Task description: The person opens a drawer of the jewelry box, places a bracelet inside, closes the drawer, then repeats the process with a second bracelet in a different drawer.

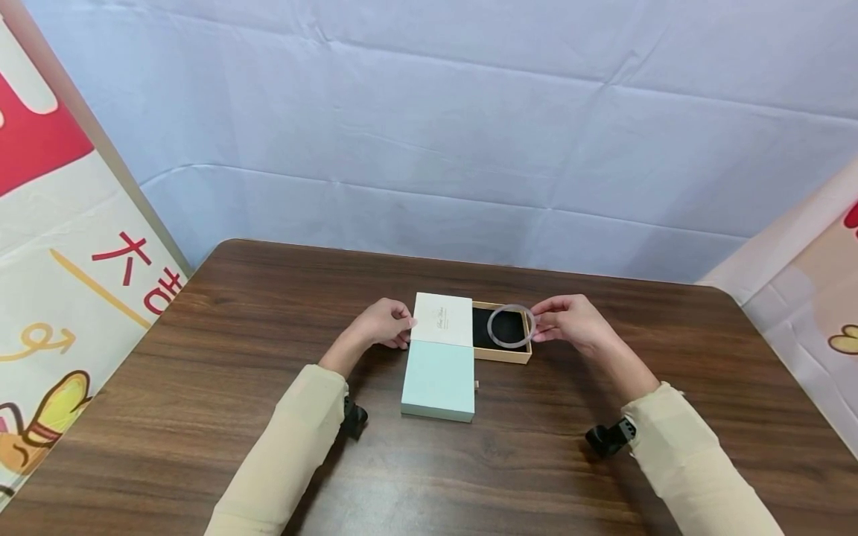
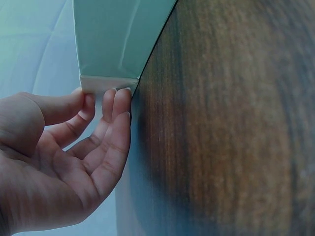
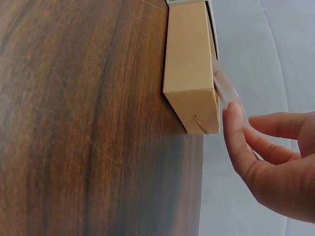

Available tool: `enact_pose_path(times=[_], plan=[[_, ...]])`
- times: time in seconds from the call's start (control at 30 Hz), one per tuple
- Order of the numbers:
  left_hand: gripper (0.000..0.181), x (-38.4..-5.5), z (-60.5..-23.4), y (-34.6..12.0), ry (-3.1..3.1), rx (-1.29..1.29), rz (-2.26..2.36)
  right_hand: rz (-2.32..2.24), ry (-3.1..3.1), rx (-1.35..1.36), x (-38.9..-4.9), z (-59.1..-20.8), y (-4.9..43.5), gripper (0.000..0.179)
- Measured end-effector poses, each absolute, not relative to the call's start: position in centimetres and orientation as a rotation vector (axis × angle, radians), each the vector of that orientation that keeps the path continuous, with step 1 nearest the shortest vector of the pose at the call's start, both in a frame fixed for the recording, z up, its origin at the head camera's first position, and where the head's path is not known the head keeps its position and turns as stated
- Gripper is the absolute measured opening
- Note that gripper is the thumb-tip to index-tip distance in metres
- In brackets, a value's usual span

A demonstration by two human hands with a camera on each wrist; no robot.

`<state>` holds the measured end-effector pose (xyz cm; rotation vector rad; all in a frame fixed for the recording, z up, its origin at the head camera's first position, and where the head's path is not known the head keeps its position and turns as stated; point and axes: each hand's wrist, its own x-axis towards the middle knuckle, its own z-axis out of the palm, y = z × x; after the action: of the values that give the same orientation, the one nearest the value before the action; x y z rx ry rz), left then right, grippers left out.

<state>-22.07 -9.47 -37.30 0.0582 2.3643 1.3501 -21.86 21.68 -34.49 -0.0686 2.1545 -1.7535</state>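
Note:
A white jewelry box [image 1: 443,318] with faint lettering lies on the table, its tan drawer [image 1: 501,356] extending out to the right. The drawer has a black lining [image 1: 481,328]. My right hand [image 1: 567,321] pinches a pale translucent bangle [image 1: 511,346] between thumb and fingers, tilted over the drawer's right end. In the right wrist view the bangle [image 3: 225,84] slants down past the drawer's rim. My left hand [image 1: 385,322] holds the box's left edge, thumb at the upper corner and curved fingers against the side; its fingertips [image 2: 123,98] show there in the left wrist view.
A mint-green box section [image 1: 439,378] adjoins the white one in front, with a small tab [image 1: 477,385] at its right side. Brown wood-grain table [image 1: 268,372] lies beneath. A pale cloth [image 1: 429,134] hangs behind, and printed banners [image 1: 80,246] stand at the sides.

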Motion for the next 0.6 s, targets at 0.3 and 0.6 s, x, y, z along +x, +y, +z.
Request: enact_pose_path(times=[0.3, 0.6], plan=[[0.016, -22.06, -37.37, -9.45, 2.361, 0.051, 1.356, -1.750, 2.162, -0.079, -21.87, -34.61, 21.42, 0.030], [0.017, -21.87, -37.25, -9.45, 2.362, 0.060, 1.362, -1.766, 2.143, -0.088, -21.69, -34.65, 21.11, 0.031]])
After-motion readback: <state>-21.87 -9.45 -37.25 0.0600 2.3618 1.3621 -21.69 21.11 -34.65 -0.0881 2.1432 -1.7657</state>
